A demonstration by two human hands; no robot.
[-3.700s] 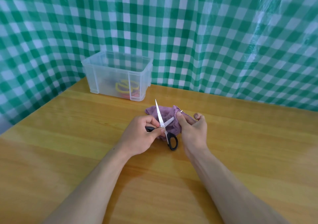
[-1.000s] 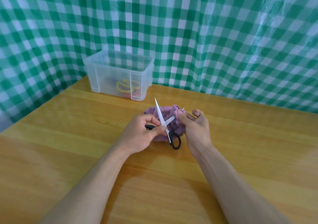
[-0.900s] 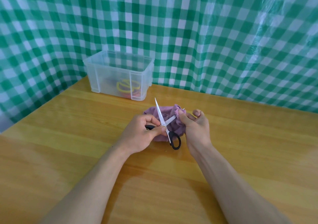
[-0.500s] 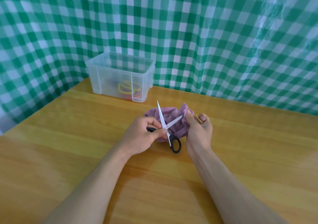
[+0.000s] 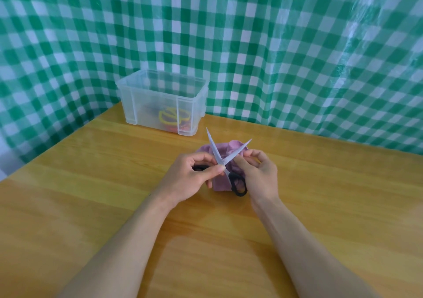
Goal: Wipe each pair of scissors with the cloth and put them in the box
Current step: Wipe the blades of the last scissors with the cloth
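Observation:
A pair of black-handled scissors [image 5: 215,149] is held over the table with its blades spread in a V. My left hand [image 5: 190,178] grips one black handle and pinches near the pivot. My right hand [image 5: 261,174] has its fingers curled beside the lower part of the right blade, pinching the purple cloth [image 5: 225,149], which is bunched behind and under the scissors. The right blade's tip is bare. The second black handle [image 5: 239,186] hangs below, next to my right wrist. The clear plastic box [image 5: 148,96] stands at the back left.
Inside the box lie yellow-handled scissors [image 5: 168,115] and something red [image 5: 183,127]. A green-and-white checked sheet [image 5: 274,46] hangs behind the wooden table [image 5: 103,183] and along its left edge.
My right hand with the cloth has slid from the right blade's tip down toward the pivot, leaving the tip bare. The blades stand spread wider. My left hand keeps its hold.

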